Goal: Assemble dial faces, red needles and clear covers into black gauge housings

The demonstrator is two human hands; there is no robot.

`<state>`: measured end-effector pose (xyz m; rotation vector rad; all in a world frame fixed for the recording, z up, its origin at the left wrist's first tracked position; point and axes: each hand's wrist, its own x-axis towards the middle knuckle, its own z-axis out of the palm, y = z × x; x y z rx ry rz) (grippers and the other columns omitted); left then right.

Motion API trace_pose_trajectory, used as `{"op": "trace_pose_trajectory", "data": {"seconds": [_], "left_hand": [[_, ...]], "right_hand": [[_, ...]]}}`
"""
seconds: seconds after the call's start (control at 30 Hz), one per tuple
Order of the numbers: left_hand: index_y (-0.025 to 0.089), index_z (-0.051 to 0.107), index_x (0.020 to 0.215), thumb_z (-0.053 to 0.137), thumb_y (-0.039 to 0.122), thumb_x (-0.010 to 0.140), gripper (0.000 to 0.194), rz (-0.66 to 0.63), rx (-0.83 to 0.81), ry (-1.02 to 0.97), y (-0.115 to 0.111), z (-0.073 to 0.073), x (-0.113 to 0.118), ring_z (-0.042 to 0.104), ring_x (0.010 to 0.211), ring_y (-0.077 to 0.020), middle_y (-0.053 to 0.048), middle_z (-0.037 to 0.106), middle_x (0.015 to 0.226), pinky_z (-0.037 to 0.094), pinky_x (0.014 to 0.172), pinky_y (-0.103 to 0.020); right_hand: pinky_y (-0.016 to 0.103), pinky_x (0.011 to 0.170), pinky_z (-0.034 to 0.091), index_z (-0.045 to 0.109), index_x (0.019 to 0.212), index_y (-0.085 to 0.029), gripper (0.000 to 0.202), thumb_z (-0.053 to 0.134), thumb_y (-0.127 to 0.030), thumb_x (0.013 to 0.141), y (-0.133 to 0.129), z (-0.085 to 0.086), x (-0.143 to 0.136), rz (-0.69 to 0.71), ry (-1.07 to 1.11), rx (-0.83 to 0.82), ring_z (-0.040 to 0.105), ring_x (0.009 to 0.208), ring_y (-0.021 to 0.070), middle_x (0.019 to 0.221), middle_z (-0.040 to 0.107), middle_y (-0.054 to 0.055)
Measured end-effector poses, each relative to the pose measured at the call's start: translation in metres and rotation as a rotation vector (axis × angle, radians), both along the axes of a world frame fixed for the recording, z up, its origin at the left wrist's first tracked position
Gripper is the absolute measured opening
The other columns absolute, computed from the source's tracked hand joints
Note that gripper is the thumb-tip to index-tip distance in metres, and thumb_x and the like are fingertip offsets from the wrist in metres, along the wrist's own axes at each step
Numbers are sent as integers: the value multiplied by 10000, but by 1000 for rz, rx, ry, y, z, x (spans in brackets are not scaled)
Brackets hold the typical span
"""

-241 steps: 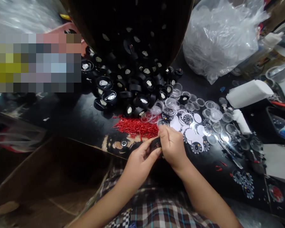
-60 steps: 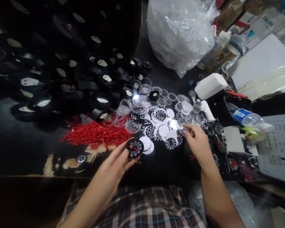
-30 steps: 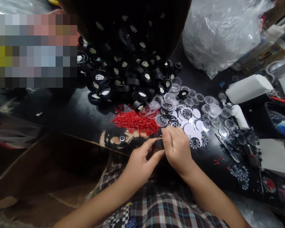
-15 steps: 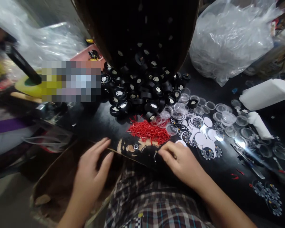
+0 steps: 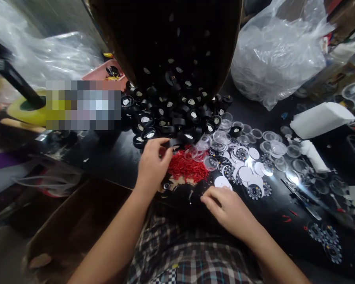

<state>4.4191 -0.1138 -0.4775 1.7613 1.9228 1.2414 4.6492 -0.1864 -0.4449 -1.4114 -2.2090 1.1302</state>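
My left hand (image 5: 155, 161) reaches to the near edge of a heap of black round cases (image 5: 144, 119) with white marks. Its thumb and fingertips close on one black round case (image 5: 175, 142) above a pile of tiny red watch-hand-like pieces (image 5: 187, 165). Low over the table's front part, my right hand (image 5: 225, 207) is closed with fingers curled in; whatever its fingertips hold is hidden. Just left of it lies a small metal pin (image 5: 191, 194). A small ring-shaped part (image 5: 166, 185) rests near the left wrist. Printed black and white dial discs (image 5: 245, 173) spread beyond the right hand.
Clear plastic round covers (image 5: 220, 137) lie beside the discs. Tweezers (image 5: 301, 199) and a white roll (image 5: 322, 120) are to the right. A large plastic bag (image 5: 279, 59) stands at the back right, a pink tray (image 5: 103, 73) back left. A dark bin opening tips over the heap.
My left hand has moved forward and right from the table's front edge to the heap and closed on a black round case. My right hand stays near the same place, fingers still curled.
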Motion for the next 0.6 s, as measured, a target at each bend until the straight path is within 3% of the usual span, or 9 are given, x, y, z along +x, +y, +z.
{"op": "trace_pose_trajectory", "data": {"seconds": [0.07, 0.13, 0.23, 0.3, 0.4, 0.47, 0.6], "left_hand": [[239, 606, 1042, 616, 288, 854, 194, 49, 23, -335, -8, 1, -3, 651, 863, -191, -31, 654, 991, 534, 845, -366], [270, 567, 1053, 605, 293, 861, 197, 59, 4, -790, -21, 2, 1, 679, 862, -197, -24, 688, 977, 563, 822, -373], [280, 542, 1104, 579, 282, 885, 222, 3, -234, -1263, -47, 5, 19, 710, 790, -183, -64, 738, 1016, 592, 718, -302], [262, 553, 1134, 575, 271, 900, 235, -41, -448, -1389, -64, 6, 36, 716, 783, -168, -88, 741, 1035, 589, 696, -252], [220, 587, 1098, 578, 304, 911, 206, -72, -606, -1514, -79, 4, 60, 719, 790, -175, -95, 735, 1022, 601, 717, -267], [203, 602, 1050, 574, 352, 921, 199, -92, -645, -1546, -83, 2, 70, 718, 781, -178, -101, 732, 1031, 605, 723, -285], [196, 614, 1039, 540, 344, 951, 187, -107, -709, -1559, -87, 1, 76, 722, 838, -187, -112, 735, 1057, 603, 745, -289]], "right_hand": [[306, 772, 384, 615, 814, -202, 224, 496, -278, 988, 1, 0, 8, 3, -22, 6, 599, 761, 143, 817, 690, -13], [315, 790, 394, 635, 844, -205, 203, 506, -278, 984, 1, -1, 24, -29, -72, 27, 615, 801, 153, 853, 701, -3], [342, 803, 418, 663, 927, -204, 150, 529, -256, 967, 1, -2, 49, -196, -198, 83, 624, 854, 183, 901, 699, 27], [368, 833, 443, 660, 1075, -203, 170, 560, -260, 949, 2, -4, 59, -250, -261, 123, 620, 918, 210, 974, 682, 56], [437, 899, 457, 575, 1297, -211, 406, 632, -293, 903, 9, -9, 55, -167, -346, 185, 587, 1041, 267, 1141, 622, 105], [472, 909, 456, 570, 1311, -212, 451, 661, -298, 878, 15, -13, 47, -138, -406, 219, 571, 1065, 296, 1188, 586, 124], [448, 902, 458, 619, 1168, -198, 326, 670, -255, 851, 23, -18, 40, -174, -357, 229, 568, 1062, 290, 1162, 578, 117]]}}
